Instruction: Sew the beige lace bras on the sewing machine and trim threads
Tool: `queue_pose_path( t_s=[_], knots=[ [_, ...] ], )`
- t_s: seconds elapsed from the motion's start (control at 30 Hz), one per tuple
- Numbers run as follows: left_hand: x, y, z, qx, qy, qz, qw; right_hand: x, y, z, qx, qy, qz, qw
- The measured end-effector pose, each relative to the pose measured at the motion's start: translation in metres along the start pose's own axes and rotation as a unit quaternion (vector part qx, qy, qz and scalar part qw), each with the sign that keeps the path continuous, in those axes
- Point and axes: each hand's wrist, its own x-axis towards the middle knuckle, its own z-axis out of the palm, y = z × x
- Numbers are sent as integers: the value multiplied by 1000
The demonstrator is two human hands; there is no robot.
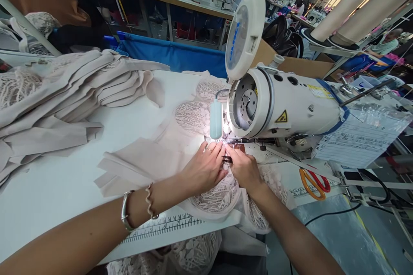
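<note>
A pale pink lace bra point(217, 195) lies under the needle area of a white sewing machine point(280, 101), its cups spread toward me and beyond the needle. My left hand point(206, 167) presses its bunched fingers on the fabric just left of the lit needle area. Close beside it, my right hand point(241, 165) pinches the bra's edge. The fingertips of both hands nearly meet beneath a light-green lamp point(216, 119). The fabric pinched between them is mostly hidden by the fingers. The machine's round end cover point(245, 34) stands raised.
A pile of beige garment pieces point(74, 90) covers the table's left side. Orange-handled scissors point(312, 184) and a red-handled pair point(324, 182) lie to the right, near a written sheet point(361, 135). A printed ruler point(167, 225) runs along the front edge. Behind hangs blue cloth point(174, 53).
</note>
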Motion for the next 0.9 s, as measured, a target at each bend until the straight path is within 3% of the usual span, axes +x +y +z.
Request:
queue_pose_path(
  t_s=[0.33,0.47,0.57,0.7,0.9],
  knots=[
    [2,-6,4,15,18,12,1000,11,-4,-9,27,-77,63,995],
    [1,-2,-3,68,13,75,995,12,-2,-18,50,-111,130,984],
    [-2,4,-7,74,-32,130,988,6,3,-24,109,-84,97,986],
    [-4,2,-9,20,-78,111,991,1,7,-26,141,-87,56,985],
    [3,-27,-6,-80,-40,111,990,11,4,-23,95,-105,69,988]
  ],
)
